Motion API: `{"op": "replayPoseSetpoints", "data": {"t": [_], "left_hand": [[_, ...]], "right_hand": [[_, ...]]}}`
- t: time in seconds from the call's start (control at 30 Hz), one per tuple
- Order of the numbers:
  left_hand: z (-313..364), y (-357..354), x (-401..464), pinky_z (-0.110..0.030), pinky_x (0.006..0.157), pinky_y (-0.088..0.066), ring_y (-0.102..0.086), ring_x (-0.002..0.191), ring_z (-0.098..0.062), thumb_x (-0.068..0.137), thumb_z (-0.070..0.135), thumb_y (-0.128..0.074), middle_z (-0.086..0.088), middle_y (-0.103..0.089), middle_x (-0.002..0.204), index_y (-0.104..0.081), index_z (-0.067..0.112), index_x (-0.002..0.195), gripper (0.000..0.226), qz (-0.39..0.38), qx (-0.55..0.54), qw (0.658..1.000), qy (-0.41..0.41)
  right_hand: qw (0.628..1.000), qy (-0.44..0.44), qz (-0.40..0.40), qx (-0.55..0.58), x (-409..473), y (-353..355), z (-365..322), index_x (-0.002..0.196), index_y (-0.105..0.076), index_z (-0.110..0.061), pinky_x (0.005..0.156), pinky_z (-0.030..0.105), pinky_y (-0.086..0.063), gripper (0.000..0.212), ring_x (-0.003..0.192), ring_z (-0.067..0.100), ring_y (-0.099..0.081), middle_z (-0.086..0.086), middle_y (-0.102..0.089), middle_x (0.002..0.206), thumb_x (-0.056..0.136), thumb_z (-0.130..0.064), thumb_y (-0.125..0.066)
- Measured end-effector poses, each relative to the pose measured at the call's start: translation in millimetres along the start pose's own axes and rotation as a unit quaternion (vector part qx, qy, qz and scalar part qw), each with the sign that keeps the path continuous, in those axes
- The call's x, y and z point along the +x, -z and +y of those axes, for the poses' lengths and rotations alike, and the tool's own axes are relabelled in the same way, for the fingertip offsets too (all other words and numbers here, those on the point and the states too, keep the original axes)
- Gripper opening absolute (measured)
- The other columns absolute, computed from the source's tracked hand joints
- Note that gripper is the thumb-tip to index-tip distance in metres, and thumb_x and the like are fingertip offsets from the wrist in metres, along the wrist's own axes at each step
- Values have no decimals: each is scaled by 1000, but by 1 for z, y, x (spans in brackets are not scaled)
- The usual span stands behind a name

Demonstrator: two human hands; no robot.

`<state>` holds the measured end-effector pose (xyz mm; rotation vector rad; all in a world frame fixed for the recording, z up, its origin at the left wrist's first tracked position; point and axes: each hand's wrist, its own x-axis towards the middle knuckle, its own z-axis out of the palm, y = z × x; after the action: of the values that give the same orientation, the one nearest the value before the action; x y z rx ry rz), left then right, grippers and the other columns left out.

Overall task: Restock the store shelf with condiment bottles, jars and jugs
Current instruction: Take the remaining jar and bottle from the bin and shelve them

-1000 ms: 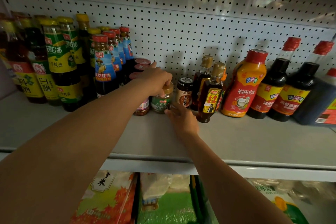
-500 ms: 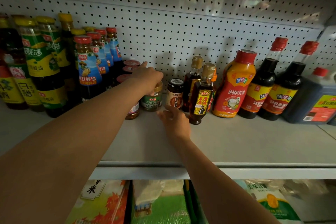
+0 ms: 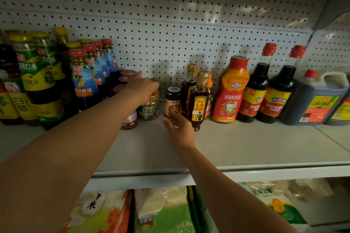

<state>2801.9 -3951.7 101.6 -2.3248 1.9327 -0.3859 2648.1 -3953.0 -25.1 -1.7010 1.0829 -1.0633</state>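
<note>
Glass, most likely, in the green-labelled jar [image 3: 149, 107] at centre frame; rigid, breakable, smooth-sided, probably moderate in weight; best taken around the gold lid or low on the body, not by the label. Gripped from above by the left hand [image 3: 142, 89], fingers curled over the lid, index finger sticking out toward the pegboard [image 3: 170, 24]; standing on the shelf [image 3: 246, 143], just beside a brown-labelled jar [image 3: 172, 103] to its right. Right hand [image 3: 180, 128] just below that brown jar, fingers loosely spread toward its base; touching or only near, cannot tell; holding nothing visible. Tight quarters: red-lidded jars [image 3: 127, 77] crowding the left, a small sesame-oil bottle [image 3: 198, 104] close by the right hand, easy to tip. Open room only toward the front lip of the shelf, lower centre; bare board there, so pull jars forward rather than sideways.
</note>
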Motion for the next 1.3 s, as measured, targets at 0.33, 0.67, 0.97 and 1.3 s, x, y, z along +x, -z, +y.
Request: {"op": "replayPoseSetpoints", "data": {"t": [0.33, 0.67, 0.97, 1.3], "left_hand": [[7, -4, 16, -44, 104, -37, -39, 131, -36, 82, 53, -71, -14, -50, 138, -55, 29, 136, 62, 77, -253, 964, 15], [32, -12, 35, -42, 109, -33, -32, 138, -36, 80, 59, -70, -15, -45, 146, -45, 31, 146, 76, 1, -248, 968, 28], [36, -16, 44, -44, 103, -45, -50, 125, -29, 73, 47, -82, -7, -62, 131, -61, 23, 131, 67, 40, -296, 953, 53], [26, -9, 39, -40, 96, -50, -59, 113, -28, 74, 40, -83, -8, -66, 124, -67, 20, 123, 55, 33, -281, 958, 43]], "right_hand": [[960, 23, 278, -25, -7, 62, 11, 117, -54, -13, 80, 26, -45, 51, 99, 16, -50, -1, -52, 110, 80, -30, -85], [979, -42, 162, 113, 13, 70, 33, 129, -67, -19, 95, 35, -56, 44, 105, 11, -67, -8, -70, 106, 87, -29, -79], [982, -50, 157, 92, 22, 69, 36, 134, -66, -19, 87, 15, -47, 46, 109, 3, -63, -3, -72, 124, 90, -28, -76], [986, -51, 151, 42, 23, 65, 33, 129, -69, -22, 74, 2, -43, 41, 105, 1, -64, -5, -74, 118, 90, -31, -76]]}}
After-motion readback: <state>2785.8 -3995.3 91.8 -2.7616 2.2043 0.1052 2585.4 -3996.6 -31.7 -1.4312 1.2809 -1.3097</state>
